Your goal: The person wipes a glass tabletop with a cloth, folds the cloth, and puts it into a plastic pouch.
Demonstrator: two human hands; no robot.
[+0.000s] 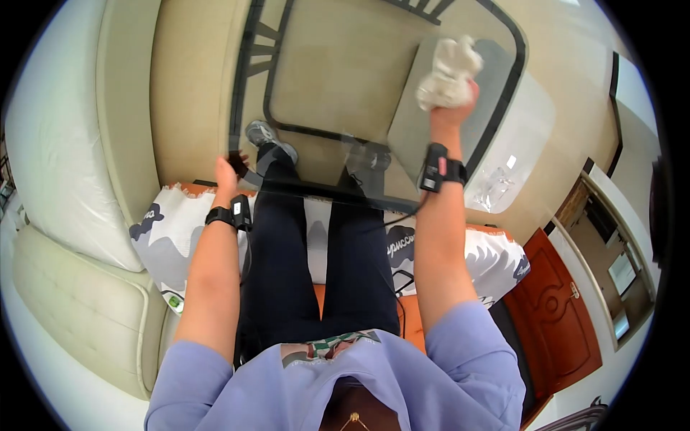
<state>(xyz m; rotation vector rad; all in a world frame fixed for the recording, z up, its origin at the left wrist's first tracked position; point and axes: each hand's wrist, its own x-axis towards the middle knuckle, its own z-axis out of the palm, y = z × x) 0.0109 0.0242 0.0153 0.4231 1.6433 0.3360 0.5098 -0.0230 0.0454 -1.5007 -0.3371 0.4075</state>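
Observation:
A crumpled white cloth is in my right hand, above the far right part of a glass tabletop with a dark border. The cloth looks slightly blurred and hides most of my fingers. My left hand is at the near left corner of the glass, its fingers wrapped round the dark edge. Both wrists carry black straps with small devices.
Beneath the glass are chair-like dark bars and a grey surface. A clear plastic packet lies on a white surface to the right. A patterned cover is on the seat around my legs. A red-brown door stands at the right.

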